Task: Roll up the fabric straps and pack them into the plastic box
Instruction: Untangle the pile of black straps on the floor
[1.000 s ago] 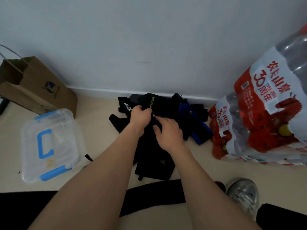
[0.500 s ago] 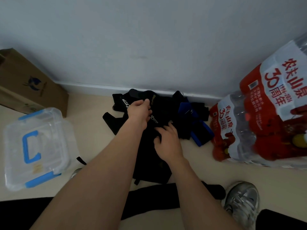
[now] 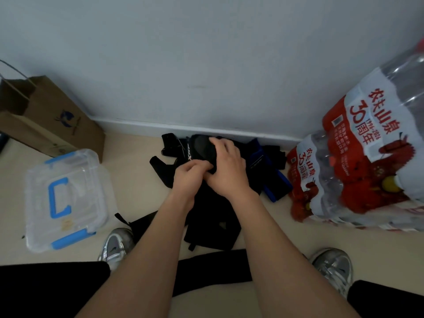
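Left hand point(image 3: 191, 177) and right hand point(image 3: 229, 171) are being curled round a part-rolled strap point(image 3: 203, 149) above the pile point(image 3: 213, 214), the plastic box point(image 3: 91, 171) being seen, seemingly lidded, well to their left, so unrolling is being risked if one hand lets go to open it.

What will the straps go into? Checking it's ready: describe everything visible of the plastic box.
The plastic box is clear with rounded corners, lid on, a blue handle flat on top and a blue latch at each short end. It sits level on the beige floor beside a brown paper bag, left of the straps. Neither the left hand nor the right hand touches it.
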`<state>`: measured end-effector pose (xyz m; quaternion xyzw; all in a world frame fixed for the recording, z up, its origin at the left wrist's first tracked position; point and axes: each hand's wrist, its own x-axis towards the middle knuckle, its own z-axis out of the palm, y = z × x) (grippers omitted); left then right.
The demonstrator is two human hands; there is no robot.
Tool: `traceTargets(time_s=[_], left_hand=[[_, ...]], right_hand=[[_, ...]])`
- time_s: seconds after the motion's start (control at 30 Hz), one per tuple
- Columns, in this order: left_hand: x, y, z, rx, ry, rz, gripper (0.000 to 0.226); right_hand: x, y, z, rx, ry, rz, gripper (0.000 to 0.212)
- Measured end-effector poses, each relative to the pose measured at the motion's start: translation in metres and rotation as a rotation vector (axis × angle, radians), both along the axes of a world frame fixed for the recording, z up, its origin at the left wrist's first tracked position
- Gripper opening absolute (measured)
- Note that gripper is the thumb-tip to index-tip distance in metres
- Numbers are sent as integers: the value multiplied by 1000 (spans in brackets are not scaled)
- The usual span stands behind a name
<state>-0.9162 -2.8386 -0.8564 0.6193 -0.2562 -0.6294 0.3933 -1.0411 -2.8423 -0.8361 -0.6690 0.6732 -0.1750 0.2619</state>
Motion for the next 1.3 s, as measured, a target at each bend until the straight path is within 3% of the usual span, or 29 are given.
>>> traceTargets(time_s=[0.1, 0.23, 0.3, 0.5, 0.63, 0.8, 0.93, 1.1, 1.3], left_hand=[[7, 16, 6, 10, 97, -22, 10], [13, 28, 14, 100, 400, 205, 36], [14, 32, 22, 77, 451, 237, 45], [7, 35, 54, 7, 301, 116, 50], [16, 44, 69, 90, 353, 111, 39], [-3, 62, 91, 109, 485, -131, 35], [-16, 67, 93, 123, 341, 50, 31], [-11, 79, 90, 131, 259, 65, 52], [-12, 73, 87, 80, 167, 74, 38]], right_hand=[[2, 6, 11, 34, -54, -1, 84], [-5, 13, 35, 56, -43, 70, 80], [-10, 17, 48, 55, -32, 95, 74], [-16, 43, 77, -141, 95, 33, 48], [-30, 52, 96, -272, -1, -58, 45], [-33, 66, 107, -80, -111, -9, 49], [-28, 84, 101, 93, -131, 34, 59], [-32, 96, 101, 6, 134, 2, 45], [-35, 107, 101, -35, 171, -146, 29]])
